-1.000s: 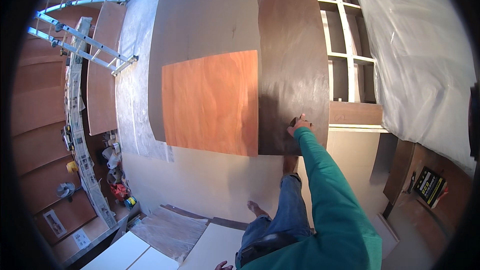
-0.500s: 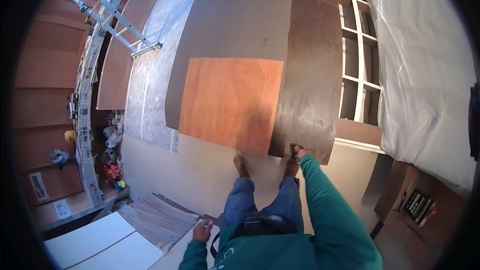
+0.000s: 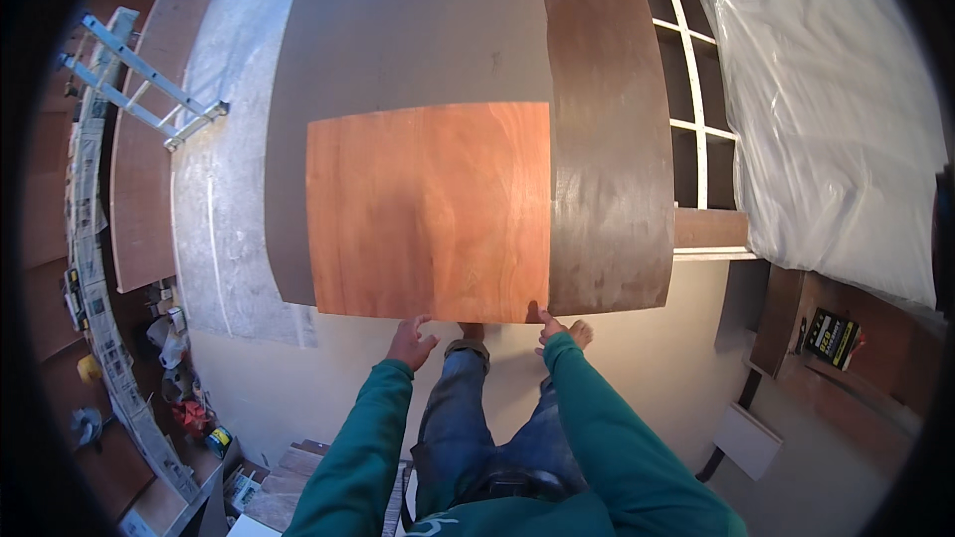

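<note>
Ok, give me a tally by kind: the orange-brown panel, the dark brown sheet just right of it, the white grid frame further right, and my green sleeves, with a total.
Orange-brown panel: 1
Dark brown sheet: 1
White grid frame: 1
Green sleeves: 2, left sleeve and right sleeve
Total: 5

From where I stand this is a woodworking space, either a workshop or a room being fitted out; I can't tell which. A bare wood board [image 3: 430, 209] lies near a wooden frame [image 3: 700, 129] with open compartments, clear plastic sheeting [image 3: 826, 119] drapes the right side, and a metal ladder [image 3: 149, 62] stands opposite.
</note>
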Tool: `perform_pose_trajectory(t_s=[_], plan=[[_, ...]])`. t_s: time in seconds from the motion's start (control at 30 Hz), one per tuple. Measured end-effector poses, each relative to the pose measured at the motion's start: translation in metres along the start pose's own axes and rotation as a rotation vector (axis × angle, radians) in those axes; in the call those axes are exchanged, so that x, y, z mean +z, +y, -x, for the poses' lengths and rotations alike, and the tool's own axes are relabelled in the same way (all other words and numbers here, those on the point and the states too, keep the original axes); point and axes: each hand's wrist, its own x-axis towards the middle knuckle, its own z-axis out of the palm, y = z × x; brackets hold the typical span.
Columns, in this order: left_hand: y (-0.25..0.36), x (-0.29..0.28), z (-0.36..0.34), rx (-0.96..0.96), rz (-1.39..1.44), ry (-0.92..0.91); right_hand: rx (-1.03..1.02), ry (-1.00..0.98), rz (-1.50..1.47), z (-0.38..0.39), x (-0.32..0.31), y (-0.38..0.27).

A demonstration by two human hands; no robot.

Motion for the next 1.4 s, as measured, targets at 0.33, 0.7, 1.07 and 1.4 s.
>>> perform_pose_trajectory(t_s=[0.33, 0.7, 1.07, 1.4], plan=[[-0.048, 0.008, 0.009, -0.007, -0.061, -0.139, -0.201, -0.151, -0.831, -0.019, 0.051, 0.028], [0.010, 0.035, 0.009, 0.309, -0.047, -0.055, -0.119, -0.055, -0.958, -0.025, 0.049, 0.028], [0.017, 0.051, 0.022, 0.291, -0.089, -0.035, -0.188, -0.051, -0.928, -0.009, 0.050, 0.039], [0.023, 0.053, 0.001, 0.022, 0.372, 0.051, -0.388, -0.060, -0.543, 0.048, 0.029, 0.054]])
